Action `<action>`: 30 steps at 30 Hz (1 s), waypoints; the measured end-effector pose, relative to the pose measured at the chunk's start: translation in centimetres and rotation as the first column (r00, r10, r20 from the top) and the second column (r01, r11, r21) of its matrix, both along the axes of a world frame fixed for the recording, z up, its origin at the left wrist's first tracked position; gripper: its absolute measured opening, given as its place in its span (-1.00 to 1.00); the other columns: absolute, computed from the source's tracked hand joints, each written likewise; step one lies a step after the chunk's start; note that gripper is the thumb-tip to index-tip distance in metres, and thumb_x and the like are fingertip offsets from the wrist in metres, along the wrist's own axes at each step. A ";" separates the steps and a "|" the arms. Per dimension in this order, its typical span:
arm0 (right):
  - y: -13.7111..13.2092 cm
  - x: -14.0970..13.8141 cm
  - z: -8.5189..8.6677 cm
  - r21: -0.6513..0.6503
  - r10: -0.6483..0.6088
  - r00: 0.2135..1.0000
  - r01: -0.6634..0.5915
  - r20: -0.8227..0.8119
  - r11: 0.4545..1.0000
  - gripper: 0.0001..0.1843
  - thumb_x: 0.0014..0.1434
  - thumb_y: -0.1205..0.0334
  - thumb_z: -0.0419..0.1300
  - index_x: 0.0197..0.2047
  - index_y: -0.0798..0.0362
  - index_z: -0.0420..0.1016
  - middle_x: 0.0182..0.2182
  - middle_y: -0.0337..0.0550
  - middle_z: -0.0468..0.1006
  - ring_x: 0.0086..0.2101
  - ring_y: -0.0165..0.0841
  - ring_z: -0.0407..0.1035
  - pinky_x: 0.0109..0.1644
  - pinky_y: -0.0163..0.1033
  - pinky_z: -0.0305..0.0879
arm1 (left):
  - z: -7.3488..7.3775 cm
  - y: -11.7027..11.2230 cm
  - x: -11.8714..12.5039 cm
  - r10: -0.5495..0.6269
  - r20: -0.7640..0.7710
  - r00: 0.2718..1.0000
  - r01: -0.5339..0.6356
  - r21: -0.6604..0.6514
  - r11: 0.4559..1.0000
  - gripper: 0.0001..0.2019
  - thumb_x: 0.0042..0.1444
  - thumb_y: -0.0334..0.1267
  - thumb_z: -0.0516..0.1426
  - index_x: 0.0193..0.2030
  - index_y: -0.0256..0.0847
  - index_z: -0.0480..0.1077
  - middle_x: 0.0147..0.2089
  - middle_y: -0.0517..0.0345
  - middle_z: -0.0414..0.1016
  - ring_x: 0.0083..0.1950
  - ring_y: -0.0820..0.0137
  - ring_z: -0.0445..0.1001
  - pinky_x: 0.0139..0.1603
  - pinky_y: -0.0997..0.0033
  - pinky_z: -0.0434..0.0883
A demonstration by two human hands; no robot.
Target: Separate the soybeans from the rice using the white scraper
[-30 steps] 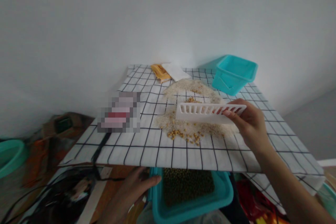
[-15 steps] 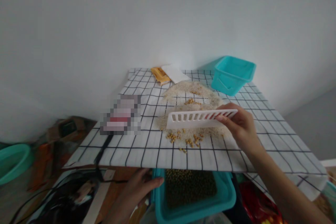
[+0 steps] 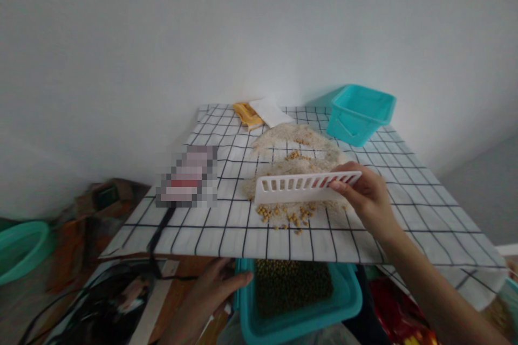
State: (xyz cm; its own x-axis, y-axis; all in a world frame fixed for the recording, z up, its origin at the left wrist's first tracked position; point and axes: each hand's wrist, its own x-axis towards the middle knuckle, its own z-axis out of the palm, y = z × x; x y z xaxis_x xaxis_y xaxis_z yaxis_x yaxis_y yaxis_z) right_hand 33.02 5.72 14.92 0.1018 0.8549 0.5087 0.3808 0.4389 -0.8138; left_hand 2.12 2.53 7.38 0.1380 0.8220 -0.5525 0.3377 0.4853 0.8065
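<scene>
My right hand (image 3: 366, 198) grips one end of a white slotted plastic scraper (image 3: 301, 187), held on edge across a spread of rice mixed with yellow beans (image 3: 293, 164) on the checked tablecloth (image 3: 226, 232). Loose beans (image 3: 289, 214) lie just in front of the scraper. Below the table's front edge, my left hand (image 3: 210, 294) holds the left rim of a teal bin (image 3: 348, 296) that contains beans; the fingers curl over its edge.
An empty teal bin (image 3: 360, 113) stands at the back right of the table. A yellow packet (image 3: 246, 114) and a white sheet (image 3: 270, 112) lie at the back. A teal bowl (image 3: 20, 250) and dark cables (image 3: 101, 296) sit at lower left.
My right hand has drawn the scraper toward me and to the left, dragging beans and rice nearer the front edge. The left hand and the bin under it have stayed put.
</scene>
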 end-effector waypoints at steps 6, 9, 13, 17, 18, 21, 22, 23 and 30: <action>0.2 -0.2 0.0 -0.032 0.082 0.997 -0.082 0.006 0.996 -0.83 0.20 0.07 0.34 -0.35 -0.05 0.59 -0.44 -0.23 0.58 -0.42 -0.38 0.43 -0.36 -0.27 0.32 | 0.1 -0.1 0.0 0.018 0.023 1.000 -0.018 0.002 1.000 -0.74 -0.11 -0.06 0.33 -0.29 -0.11 0.58 -0.50 0.19 0.60 -0.31 0.17 0.66 -0.33 0.35 0.56; -0.1 0.3 -0.2 -0.062 0.089 0.996 -0.090 -0.016 0.994 -0.82 0.19 0.06 0.35 -0.36 -0.03 0.59 -0.45 -0.23 0.57 -0.44 -0.38 0.41 -0.37 -0.27 0.30 | 0.2 -0.1 0.0 0.004 0.030 1.000 -0.004 -0.002 1.000 -0.73 -0.12 -0.06 0.34 -0.28 -0.11 0.59 -0.47 0.16 0.63 -0.30 0.15 0.66 -0.35 0.35 0.56; -0.1 0.6 -0.4 -0.049 0.076 0.995 -0.079 -0.063 0.996 -0.82 0.18 0.07 0.36 -0.37 -0.04 0.58 -0.48 -0.27 0.53 -0.46 -0.41 0.37 -0.39 -0.30 0.26 | 0.3 -0.3 -0.1 0.006 0.017 1.000 -0.006 0.007 1.000 -0.69 -0.08 -0.07 0.32 -0.19 -0.14 0.58 -0.36 0.12 0.70 -0.25 0.15 0.67 -0.35 0.35 0.54; 0.5 -0.1 -0.5 -0.048 0.072 0.995 -0.076 -0.072 0.996 -0.83 0.18 0.09 0.35 -0.37 -0.04 0.55 -0.49 -0.29 0.50 -0.47 -0.43 0.33 -0.41 -0.30 0.22 | 0.5 -0.1 -0.2 0.070 -0.005 0.998 -0.070 0.031 0.997 -0.70 -0.07 -0.15 0.32 -0.16 -0.14 0.57 -0.11 0.02 0.76 -0.09 0.12 0.68 -0.21 0.32 0.56; 0.6 -0.4 -0.4 -0.055 0.080 0.994 -0.084 -0.073 0.995 -0.83 0.17 0.09 0.35 -0.38 -0.03 0.54 -0.50 -0.30 0.49 -0.48 -0.43 0.33 -0.41 -0.30 0.22 | 0.5 -0.1 -0.2 0.081 0.004 0.997 -0.081 0.035 0.996 -0.72 -0.08 -0.16 0.32 -0.18 -0.14 0.57 -0.08 0.02 0.76 -0.05 0.11 0.68 -0.15 0.31 0.57; 1.1 -1.0 -0.3 -0.062 0.112 0.992 -0.116 -0.065 0.991 -0.82 0.17 0.08 0.34 -0.39 -0.02 0.53 -0.49 -0.28 0.49 -0.47 -0.42 0.34 -0.40 -0.29 0.24 | 0.8 0.2 -0.4 0.099 0.030 0.995 -0.100 0.033 0.994 -0.73 -0.11 -0.16 0.33 -0.21 -0.13 0.58 -0.12 0.05 0.77 0.00 0.07 0.67 -0.05 0.26 0.58; 1.1 -1.0 -0.3 -0.063 0.125 0.990 -0.129 -0.059 0.990 -0.81 0.17 0.08 0.34 -0.39 -0.02 0.54 -0.48 -0.28 0.49 -0.46 -0.42 0.35 -0.39 -0.29 0.25 | 0.9 0.3 -0.5 0.102 0.032 0.994 -0.103 0.033 0.994 -0.72 -0.13 -0.15 0.34 -0.22 -0.13 0.58 -0.16 0.05 0.77 0.00 0.06 0.67 -0.04 0.25 0.58; 1.1 -1.0 -0.3 -0.068 0.138 0.989 -0.142 -0.055 0.988 -0.81 0.17 0.08 0.33 -0.39 -0.02 0.54 -0.48 -0.27 0.50 -0.45 -0.41 0.36 -0.37 -0.28 0.26 | 1.1 0.3 -0.5 0.106 0.024 0.994 -0.106 0.031 0.994 -0.72 -0.15 -0.14 0.34 -0.24 -0.12 0.59 -0.20 0.07 0.77 0.01 0.04 0.67 -0.04 0.24 0.59; 0.6 -0.3 -0.3 -0.102 0.190 0.980 -0.196 -0.065 0.975 -0.76 0.18 0.02 0.34 -0.39 -0.01 0.56 -0.46 -0.23 0.54 -0.41 -0.38 0.41 -0.33 -0.26 0.31 | 3.1 0.5 0.0 0.126 -0.047 0.991 -0.125 0.018 0.992 -0.86 -0.22 -0.11 0.32 -0.46 -0.01 0.58 -0.29 0.12 0.74 -0.02 0.01 0.65 -0.06 0.22 0.60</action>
